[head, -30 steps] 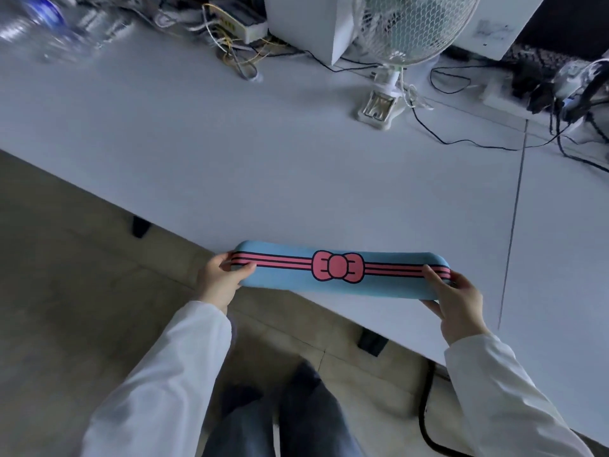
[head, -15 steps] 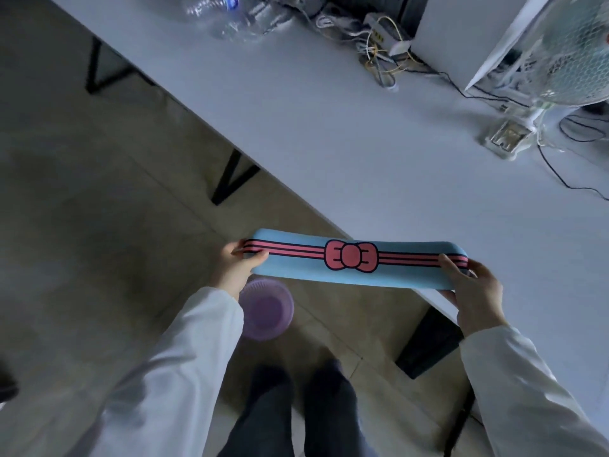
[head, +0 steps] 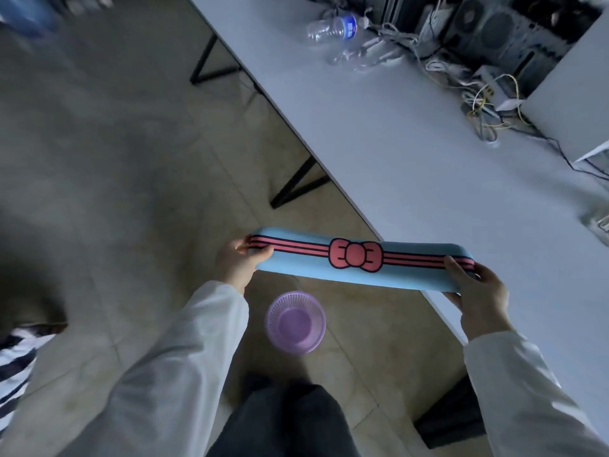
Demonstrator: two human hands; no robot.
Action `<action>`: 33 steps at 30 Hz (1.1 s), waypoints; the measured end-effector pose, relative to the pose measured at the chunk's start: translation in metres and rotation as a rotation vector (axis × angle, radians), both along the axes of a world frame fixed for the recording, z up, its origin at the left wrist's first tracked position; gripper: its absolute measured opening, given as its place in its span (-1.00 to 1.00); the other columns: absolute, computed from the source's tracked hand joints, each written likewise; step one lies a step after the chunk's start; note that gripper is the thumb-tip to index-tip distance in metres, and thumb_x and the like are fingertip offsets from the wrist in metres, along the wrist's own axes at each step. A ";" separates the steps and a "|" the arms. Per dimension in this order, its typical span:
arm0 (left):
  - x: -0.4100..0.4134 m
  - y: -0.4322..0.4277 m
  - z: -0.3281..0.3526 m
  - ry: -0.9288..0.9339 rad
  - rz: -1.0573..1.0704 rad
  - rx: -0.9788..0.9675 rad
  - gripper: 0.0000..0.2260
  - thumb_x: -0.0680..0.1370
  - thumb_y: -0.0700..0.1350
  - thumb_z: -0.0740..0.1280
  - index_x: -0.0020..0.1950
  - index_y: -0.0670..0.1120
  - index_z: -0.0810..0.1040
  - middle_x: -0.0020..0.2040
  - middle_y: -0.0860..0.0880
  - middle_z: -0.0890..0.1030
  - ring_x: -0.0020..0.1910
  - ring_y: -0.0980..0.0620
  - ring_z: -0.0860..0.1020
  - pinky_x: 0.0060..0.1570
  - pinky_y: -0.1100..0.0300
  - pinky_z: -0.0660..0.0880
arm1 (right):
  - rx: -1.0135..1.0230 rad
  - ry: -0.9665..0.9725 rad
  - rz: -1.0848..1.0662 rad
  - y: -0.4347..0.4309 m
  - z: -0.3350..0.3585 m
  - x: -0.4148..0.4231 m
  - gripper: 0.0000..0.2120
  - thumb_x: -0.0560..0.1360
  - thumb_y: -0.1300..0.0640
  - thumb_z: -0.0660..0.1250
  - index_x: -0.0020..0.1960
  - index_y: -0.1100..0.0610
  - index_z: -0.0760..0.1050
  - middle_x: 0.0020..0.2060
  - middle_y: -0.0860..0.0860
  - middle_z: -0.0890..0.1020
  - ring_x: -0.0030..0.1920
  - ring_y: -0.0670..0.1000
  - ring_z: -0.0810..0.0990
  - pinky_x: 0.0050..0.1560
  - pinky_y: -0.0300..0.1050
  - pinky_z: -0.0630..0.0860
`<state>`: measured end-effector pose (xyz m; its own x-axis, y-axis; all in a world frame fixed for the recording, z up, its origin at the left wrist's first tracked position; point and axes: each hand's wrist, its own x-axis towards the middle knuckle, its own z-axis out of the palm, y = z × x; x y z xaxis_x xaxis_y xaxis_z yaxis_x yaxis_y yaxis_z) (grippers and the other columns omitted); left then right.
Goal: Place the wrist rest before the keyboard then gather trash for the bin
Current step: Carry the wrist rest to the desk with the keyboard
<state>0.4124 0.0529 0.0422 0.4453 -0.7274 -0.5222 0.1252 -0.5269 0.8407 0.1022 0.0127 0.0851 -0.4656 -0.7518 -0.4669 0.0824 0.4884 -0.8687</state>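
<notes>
I hold a long blue wrist rest (head: 306, 263) with pink stripes and a pink bow, level in the air across the near edge of the white table (head: 412, 153). My left hand (head: 235, 263) grips its left end and my right hand (head: 478, 293) grips its right end. A small purple mesh bin (head: 296, 322) stands on the floor just below the wrist rest. Crumpled clear plastic bottles (head: 333, 29) lie at the far end of the table. No keyboard is in view.
A tangle of cables and a power strip (head: 484, 90) lies at the table's far right, beside a white box (head: 573, 94). Black table legs (head: 296, 184) stand under the edge. Striped fabric (head: 14, 357) shows at the left edge.
My view has swung left, bringing more floor and the whole purple bin into sight while the fan has left the frame. Both hands still hold the wrist rest the same way.
</notes>
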 end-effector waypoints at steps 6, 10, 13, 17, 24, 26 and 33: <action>0.036 -0.002 0.004 0.019 0.086 -0.010 -0.44 0.19 -0.05 0.40 0.16 -0.18 0.52 -0.10 -0.06 0.59 -0.14 0.06 0.53 -0.10 0.22 0.44 | 0.004 -0.001 0.093 -0.032 0.005 0.046 -0.65 0.38 0.20 0.43 0.14 0.22 0.49 -0.17 0.01 0.54 -0.15 -0.02 0.55 -0.11 -0.13 0.59; 0.076 -0.009 0.001 0.023 0.087 -0.016 -0.54 0.16 -0.01 0.43 0.03 -0.07 0.52 -0.07 -0.07 0.58 -0.08 0.02 0.53 0.09 0.07 0.49 | 0.003 0.012 0.118 -0.046 0.006 0.086 -0.72 0.38 0.20 0.43 0.07 0.16 0.49 -0.16 -0.01 0.54 -0.10 0.00 0.55 0.00 -0.09 0.52; 0.115 -0.016 -0.004 0.031 0.129 -0.013 -0.57 0.32 -0.13 0.47 0.16 -0.17 0.51 0.02 -0.09 0.58 0.03 0.02 0.50 0.20 0.04 0.43 | -0.007 0.029 0.127 -0.055 0.006 0.124 -0.69 0.38 0.18 0.43 0.09 0.19 0.50 -0.19 -0.05 0.53 -0.02 0.03 0.53 -0.03 -0.11 0.52; 0.176 -0.027 -0.003 0.021 0.131 -0.029 -0.60 0.43 -0.19 0.40 0.25 -0.19 0.48 0.02 -0.08 0.55 0.01 0.01 0.49 -0.15 0.28 0.43 | -0.023 0.029 0.153 -0.065 0.009 0.184 -0.67 0.39 0.19 0.41 0.13 0.22 0.50 -0.07 0.04 0.56 0.01 0.03 0.53 -0.15 -0.21 0.53; 0.281 -0.038 -0.003 0.004 0.156 -0.028 -0.57 0.41 -0.20 0.41 0.27 -0.22 0.47 0.03 -0.10 0.56 0.03 0.01 0.50 -0.16 0.36 0.49 | -0.005 0.068 0.162 -0.081 0.007 0.286 -0.64 0.39 0.18 0.41 0.16 0.24 0.50 0.01 0.08 0.54 0.03 0.06 0.53 0.01 -0.11 0.51; 0.303 -0.041 -0.002 0.007 0.152 -0.042 -0.57 0.43 -0.23 0.39 0.29 -0.24 0.44 0.08 -0.12 0.53 0.08 0.02 0.48 -0.34 0.49 0.46 | -0.005 0.066 0.164 -0.086 0.007 0.311 -0.65 0.39 0.18 0.41 0.15 0.25 0.50 0.02 0.09 0.54 0.03 0.05 0.53 0.00 -0.11 0.51; 0.366 -0.050 -0.011 0.003 0.231 -0.017 -0.55 0.38 -0.16 0.45 0.23 -0.23 0.47 0.02 -0.09 0.55 0.17 -0.11 0.55 0.04 0.16 0.49 | 0.016 0.081 0.197 -0.111 0.005 0.371 -0.64 0.37 0.15 0.44 0.13 0.19 0.52 0.05 0.07 0.55 0.05 0.06 0.56 -0.02 -0.13 0.53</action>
<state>0.7783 0.0029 0.0316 0.5995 -0.6148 -0.5124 0.2432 -0.4699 0.8485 0.4727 -0.0987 0.0901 -0.3473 -0.8249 -0.4461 -0.0861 0.5018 -0.8607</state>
